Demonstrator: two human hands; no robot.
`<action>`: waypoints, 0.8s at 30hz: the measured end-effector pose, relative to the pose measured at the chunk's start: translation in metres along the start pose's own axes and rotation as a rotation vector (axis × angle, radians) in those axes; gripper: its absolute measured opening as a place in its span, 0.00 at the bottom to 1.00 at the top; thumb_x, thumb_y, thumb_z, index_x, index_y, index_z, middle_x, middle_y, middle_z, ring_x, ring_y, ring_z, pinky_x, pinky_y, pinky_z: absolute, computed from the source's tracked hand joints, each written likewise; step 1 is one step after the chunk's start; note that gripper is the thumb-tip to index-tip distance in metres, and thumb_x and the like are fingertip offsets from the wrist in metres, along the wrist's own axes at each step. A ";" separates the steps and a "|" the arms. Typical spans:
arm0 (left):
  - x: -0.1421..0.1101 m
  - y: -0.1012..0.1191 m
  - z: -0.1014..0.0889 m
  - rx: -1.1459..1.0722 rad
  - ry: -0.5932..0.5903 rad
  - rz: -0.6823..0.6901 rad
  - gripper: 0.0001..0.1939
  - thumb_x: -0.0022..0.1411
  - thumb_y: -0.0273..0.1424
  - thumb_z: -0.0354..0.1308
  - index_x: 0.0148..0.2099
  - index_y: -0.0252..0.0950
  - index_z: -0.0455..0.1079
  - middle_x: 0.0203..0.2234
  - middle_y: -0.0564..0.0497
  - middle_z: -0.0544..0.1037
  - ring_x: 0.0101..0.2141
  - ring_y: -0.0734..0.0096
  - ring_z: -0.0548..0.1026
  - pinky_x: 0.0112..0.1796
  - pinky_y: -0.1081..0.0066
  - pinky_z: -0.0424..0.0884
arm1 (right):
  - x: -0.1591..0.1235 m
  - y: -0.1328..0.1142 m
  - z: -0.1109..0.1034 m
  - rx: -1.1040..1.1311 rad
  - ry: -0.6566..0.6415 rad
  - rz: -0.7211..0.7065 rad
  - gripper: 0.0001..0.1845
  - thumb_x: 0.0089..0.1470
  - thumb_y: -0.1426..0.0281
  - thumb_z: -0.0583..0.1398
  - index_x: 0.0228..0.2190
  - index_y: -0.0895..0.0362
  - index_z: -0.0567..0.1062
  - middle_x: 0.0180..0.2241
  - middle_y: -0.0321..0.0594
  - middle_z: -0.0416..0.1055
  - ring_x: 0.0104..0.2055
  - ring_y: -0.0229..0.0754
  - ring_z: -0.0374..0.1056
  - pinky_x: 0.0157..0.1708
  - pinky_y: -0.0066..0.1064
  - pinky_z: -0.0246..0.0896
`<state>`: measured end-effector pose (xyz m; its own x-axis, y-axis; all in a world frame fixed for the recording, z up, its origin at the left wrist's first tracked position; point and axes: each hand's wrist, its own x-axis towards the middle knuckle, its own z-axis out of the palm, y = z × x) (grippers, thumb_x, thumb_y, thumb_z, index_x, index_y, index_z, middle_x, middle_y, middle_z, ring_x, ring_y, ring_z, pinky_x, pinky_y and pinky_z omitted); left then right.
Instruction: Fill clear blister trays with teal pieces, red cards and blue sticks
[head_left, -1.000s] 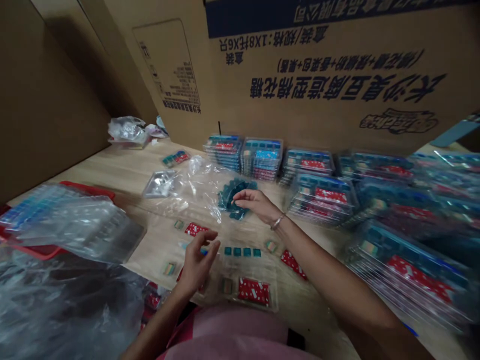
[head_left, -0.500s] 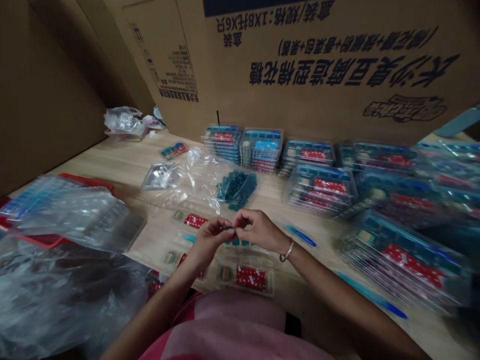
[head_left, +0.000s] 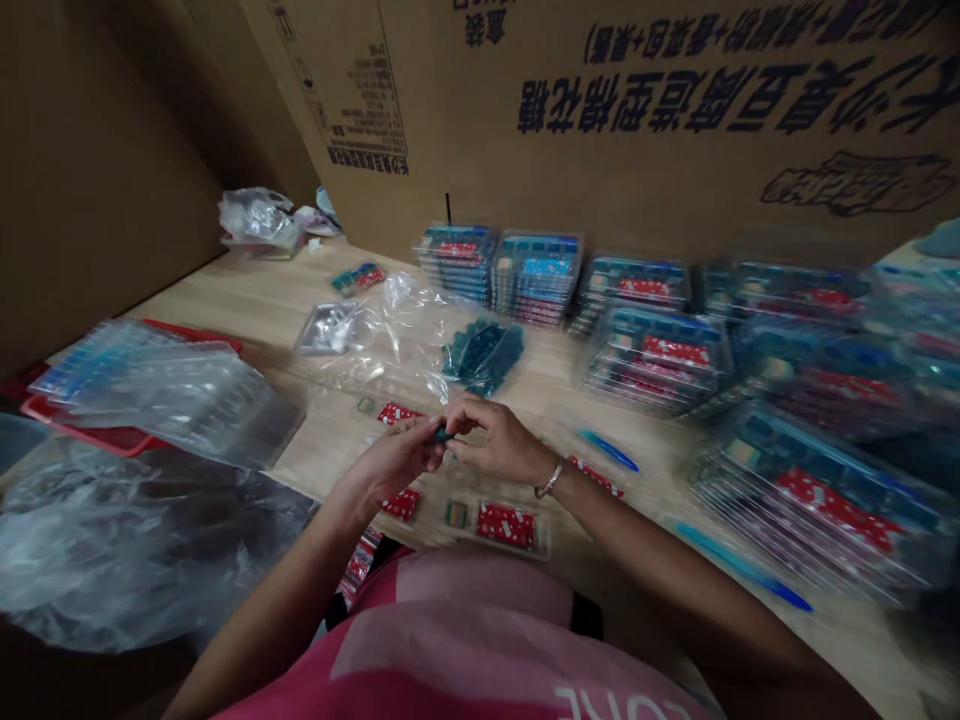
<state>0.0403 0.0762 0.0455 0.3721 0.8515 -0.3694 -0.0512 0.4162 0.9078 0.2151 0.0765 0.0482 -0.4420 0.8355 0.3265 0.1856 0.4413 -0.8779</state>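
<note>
Over the table's near middle, my left hand (head_left: 405,456) and my right hand (head_left: 496,436) meet, fingertips pinched together. Between them is a small dark teal piece (head_left: 442,435), mostly covered by the fingers; its kind does not show. Below lies a clear tray (head_left: 544,535) with a red spotted packet (head_left: 505,525) and a striped block (head_left: 455,514) in it. Another red spotted packet (head_left: 397,412) shows beyond my left hand, and one more (head_left: 401,504) under that wrist. Just past the fingers sits a heap of similar teal pieces (head_left: 484,355) on clear plastic film.
Stacks of filled clear trays (head_left: 652,355) line the back and right. Blue pens (head_left: 609,450) lie beside my right forearm. At left, flat clear bags (head_left: 202,395) rest over a red tray (head_left: 124,440). A large cardboard box (head_left: 600,190) walls off the back.
The view has tilted and shifted slightly. Both hands stay together on the teal piece, with the left turned more palm-up. Teal pieces seen under the hands earlier are now hidden.
</note>
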 end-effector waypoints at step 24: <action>-0.005 -0.040 -0.013 0.644 0.332 0.365 0.17 0.49 0.29 0.55 0.44 0.38 0.63 0.25 0.55 0.71 0.30 0.69 0.70 0.33 0.69 0.66 | -0.020 0.022 0.033 -0.610 -0.164 -0.076 0.10 0.53 0.79 0.57 0.37 0.58 0.73 0.38 0.43 0.74 0.41 0.42 0.69 0.43 0.33 0.60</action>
<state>0.0287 0.0599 0.0084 0.1351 0.9905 0.0246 0.4649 -0.0853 0.8812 0.1995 0.0588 0.0105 -0.5933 0.7549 0.2795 0.5938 0.6449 -0.4811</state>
